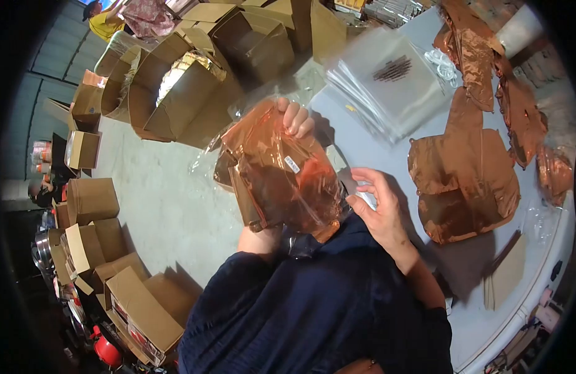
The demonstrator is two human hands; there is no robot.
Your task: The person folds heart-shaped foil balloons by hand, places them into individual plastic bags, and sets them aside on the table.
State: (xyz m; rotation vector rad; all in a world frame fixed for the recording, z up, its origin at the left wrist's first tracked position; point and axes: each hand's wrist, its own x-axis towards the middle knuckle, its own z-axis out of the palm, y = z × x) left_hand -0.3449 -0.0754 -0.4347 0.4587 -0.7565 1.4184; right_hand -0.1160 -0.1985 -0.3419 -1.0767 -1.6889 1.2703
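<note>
My left hand [295, 117] grips the top edge of a clear plastic bag [285, 171] with a folded, shiny copper-coloured foil piece inside. Its fingers curl over the front, while the forearm passes behind the bag. A small white label [291, 164] with dark print shows on the bag. Just right of the bag is my right hand [381, 215], its fingers and thumb apart and nothing visible between them. On the table to the right lies a flat copper foil piece [468, 187], resembling a deflated foil balloon. More crumpled copper foil [478, 68] lies beyond it.
A stack of clear plastic bags [387, 81] lies on the pale table [362, 146], with white ties [443, 65] beside it. Open cardboard boxes [200, 118] stand ahead, others [144, 305] at left. Cardboard strips [506, 274] lie at right. Another person [104, 22] is at upper left.
</note>
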